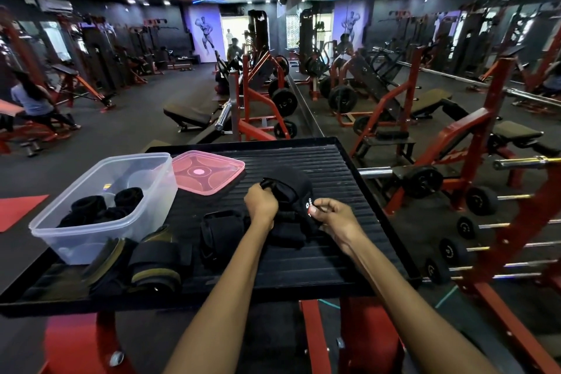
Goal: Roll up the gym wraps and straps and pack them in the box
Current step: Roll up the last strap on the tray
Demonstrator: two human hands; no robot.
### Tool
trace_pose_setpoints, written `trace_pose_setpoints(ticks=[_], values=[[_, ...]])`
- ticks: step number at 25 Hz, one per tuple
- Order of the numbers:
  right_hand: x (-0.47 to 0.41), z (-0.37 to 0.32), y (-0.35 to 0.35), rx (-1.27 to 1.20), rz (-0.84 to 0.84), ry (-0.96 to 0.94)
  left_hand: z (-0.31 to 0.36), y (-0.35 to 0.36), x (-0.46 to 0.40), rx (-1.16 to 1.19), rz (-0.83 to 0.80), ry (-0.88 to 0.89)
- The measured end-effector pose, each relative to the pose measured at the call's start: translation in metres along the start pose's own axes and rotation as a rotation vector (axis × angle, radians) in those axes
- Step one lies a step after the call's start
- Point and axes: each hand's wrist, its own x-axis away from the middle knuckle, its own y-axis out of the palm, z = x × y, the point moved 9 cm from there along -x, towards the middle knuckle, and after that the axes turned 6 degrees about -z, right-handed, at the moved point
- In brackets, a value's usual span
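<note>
Black wrap gripped by both closed hands.

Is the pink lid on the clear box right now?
No, the pink lid lies flat on the black tray beside the open clear box.

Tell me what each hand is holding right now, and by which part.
Both hold one black wrap: the left hand grips its bunched far-left end, the right hand pinches the near edge by the white logo.

hands gripping black wrap, clear box
</note>
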Motion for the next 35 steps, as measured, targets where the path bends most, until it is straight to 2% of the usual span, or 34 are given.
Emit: trace_pose_setpoints(ticks=[3, 7, 8, 10, 12, 15, 17, 19, 21, 23, 25, 26, 27, 30, 32, 35], values=[[-0.009, -0.008, 0.005, 0.088, -0.009, -0.041, -0.016, 0.015, 0.0, 0.156, -0.06, -0.098], [-0.011, -0.012, 0.009, 0.124, -0.046, -0.075, -0.003, 0.021, 0.007, 0.104, -0.098, -0.038], [-0.011, -0.013, 0.009, 0.094, -0.048, -0.078, 0.002, 0.023, 0.009, 0.072, -0.102, -0.009], [-0.004, -0.015, 0.018, -0.125, -0.122, -0.032, 0.013, 0.025, 0.017, 0.006, -0.116, 0.043], [0.001, -0.021, 0.02, -0.279, -0.175, 0.019, 0.016, 0.035, 0.02, 0.083, -0.222, 0.076], [-0.001, -0.034, 0.02, -0.198, -0.175, -0.032, 0.024, 0.056, 0.033, 0.437, -0.507, 0.067], [0.001, -0.033, 0.023, -0.193, -0.168, -0.023, 0.02, 0.057, 0.025, 0.544, -0.519, 0.029], [0.003, -0.029, 0.03, -0.198, -0.206, -0.019, 0.013, 0.053, 0.018, 0.432, -0.457, 0.02], [0.006, -0.031, 0.033, -0.13, -0.23, -0.057, -0.001, 0.054, 0.01, 0.449, -0.392, -0.01], [0.003, -0.028, 0.017, 0.08, -0.104, -0.134, -0.005, 0.053, 0.008, 0.596, -0.348, -0.001], [0.003, -0.02, -0.015, 0.294, 0.183, -0.14, 0.003, 0.043, 0.012, 0.72, -0.307, 0.012], [0.005, -0.011, -0.024, 0.273, 0.24, -0.099, 0.008, 0.041, 0.013, 0.789, -0.304, 0.024], [0.006, 0.001, -0.024, 0.153, 0.207, -0.041, 0.016, 0.038, 0.016, 0.871, -0.309, 0.041], [0.012, 0.023, 0.013, -0.415, -0.074, 0.166, 0.026, 0.039, 0.023, 1.135, -0.366, 0.009], [0.018, 0.013, 0.03, -0.663, -0.198, 0.175, 0.022, 0.045, 0.029, 1.201, -0.44, -0.032], [0.013, 0.008, 0.014, -0.715, -0.057, 0.061, -0.003, 0.048, 0.033, 1.123, -0.487, -0.094]])
